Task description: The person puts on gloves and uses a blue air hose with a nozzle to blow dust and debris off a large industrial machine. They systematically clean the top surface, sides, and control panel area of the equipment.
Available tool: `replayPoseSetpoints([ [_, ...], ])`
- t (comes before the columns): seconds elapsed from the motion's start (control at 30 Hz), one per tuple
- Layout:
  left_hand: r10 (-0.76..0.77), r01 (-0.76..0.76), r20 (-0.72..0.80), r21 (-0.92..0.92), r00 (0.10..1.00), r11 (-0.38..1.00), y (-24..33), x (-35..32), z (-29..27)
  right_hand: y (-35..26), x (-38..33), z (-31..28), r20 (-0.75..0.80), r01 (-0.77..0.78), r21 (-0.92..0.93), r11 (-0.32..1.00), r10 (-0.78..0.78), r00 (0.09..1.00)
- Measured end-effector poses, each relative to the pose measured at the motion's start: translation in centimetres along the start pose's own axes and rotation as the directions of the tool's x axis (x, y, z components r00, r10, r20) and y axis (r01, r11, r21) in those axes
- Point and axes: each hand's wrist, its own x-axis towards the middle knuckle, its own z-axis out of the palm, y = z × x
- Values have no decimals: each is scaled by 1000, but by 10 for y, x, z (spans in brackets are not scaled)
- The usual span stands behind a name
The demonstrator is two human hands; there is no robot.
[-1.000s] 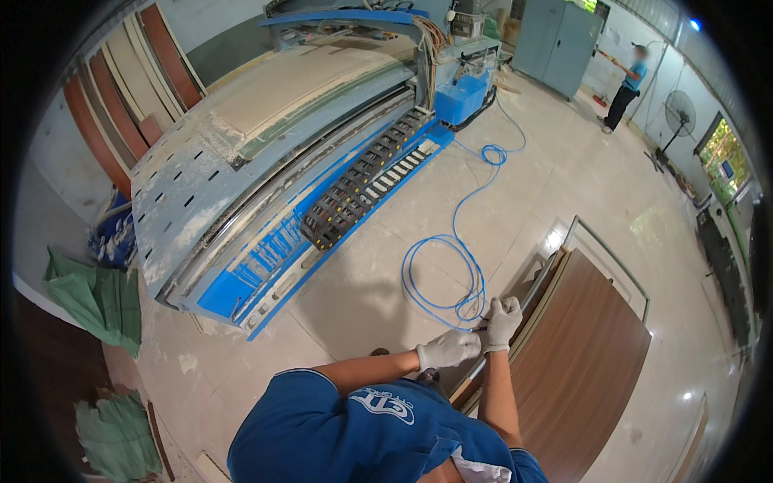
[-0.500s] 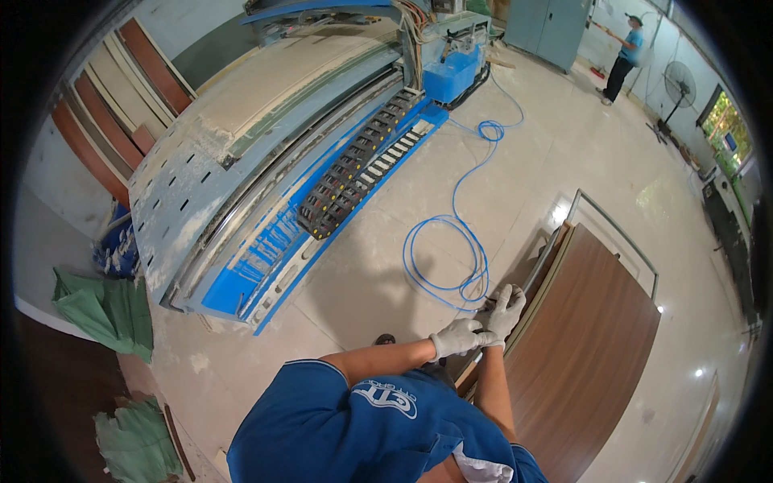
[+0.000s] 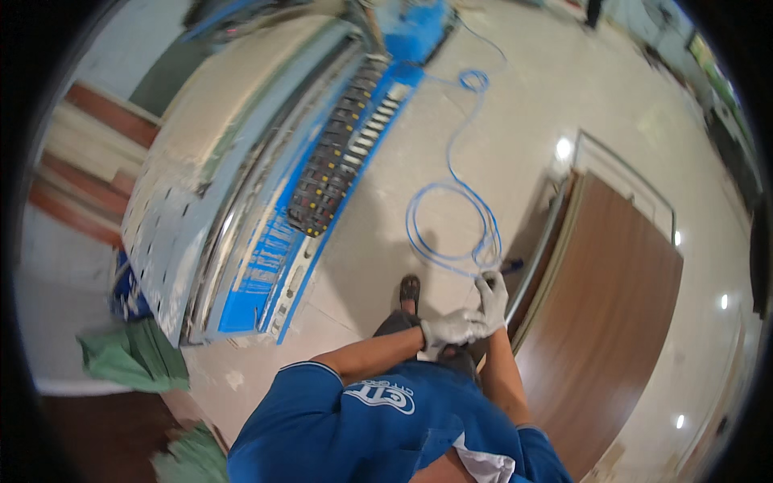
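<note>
White outlined emblem with block letters on blue shirt; smaller lettering beside, blurred.

Left of the fingers, here's a big blue-and-grey machine, black cable chain along its side! Farther left, reddish and pale boards; lower left, crumpled green sheeting; far beyond, a person's dark leg.

Hose coil between machine and boards

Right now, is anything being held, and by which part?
Cannot tell: the left hand meets the right hand near the blue hose; blur hides any grip.
</note>
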Motion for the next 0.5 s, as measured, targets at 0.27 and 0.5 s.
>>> replayPoseSetpoints([
  [0.27, 29, 31, -110, 504, 994, 863, -46, 16, -134, 80, 15, 41, -57, -462, -286, 839, 467, 883],
  [0.5, -189, 388, -435, 431, 880, 815, -127, 28, -259, 181, 41, 47, 19, -713, -226, 664, 735, 678],
])
